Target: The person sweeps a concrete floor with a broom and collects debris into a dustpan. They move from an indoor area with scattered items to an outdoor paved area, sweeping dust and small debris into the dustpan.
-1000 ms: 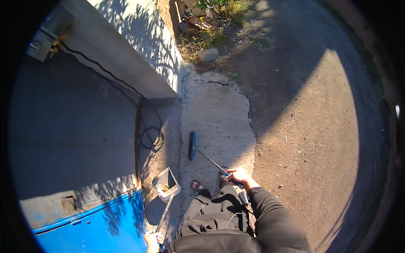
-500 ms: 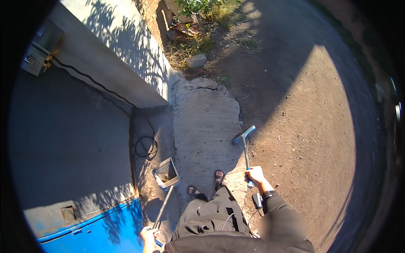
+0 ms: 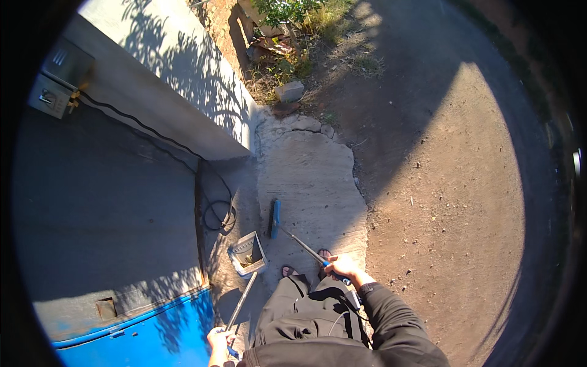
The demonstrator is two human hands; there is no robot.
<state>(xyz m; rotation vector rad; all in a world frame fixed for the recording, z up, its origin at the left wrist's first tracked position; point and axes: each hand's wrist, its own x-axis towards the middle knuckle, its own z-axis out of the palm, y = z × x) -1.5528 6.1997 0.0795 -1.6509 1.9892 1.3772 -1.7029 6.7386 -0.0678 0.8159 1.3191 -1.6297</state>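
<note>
My right hand (image 3: 343, 265) is wrapped round the blue grip of a long-handled broom (image 3: 299, 242). The blue broom head (image 3: 276, 218) with dark bristles is over the concrete strip, ahead of my feet; whether it touches the ground I cannot tell. My left hand (image 3: 220, 337) is closed on the pole of a dustpan (image 3: 262, 262) with a light grey, box-shaped pan. Some brownish debris (image 3: 249, 260) lies inside the pan. The pan is left of the broom head, with a gap between them.
A concrete strip (image 3: 306, 168) runs ahead, with a dirt yard (image 3: 452, 202) to the right. On the left are a pale wall (image 3: 183, 79), a blue metal panel (image 3: 159, 330) and a coiled black cable (image 3: 218, 214). A block (image 3: 289, 92) lies among plants ahead.
My right hand has swung the broom left, from the concrete's right edge to near the dustpan. The left hand and dustpan have stayed nearly in place.
</note>
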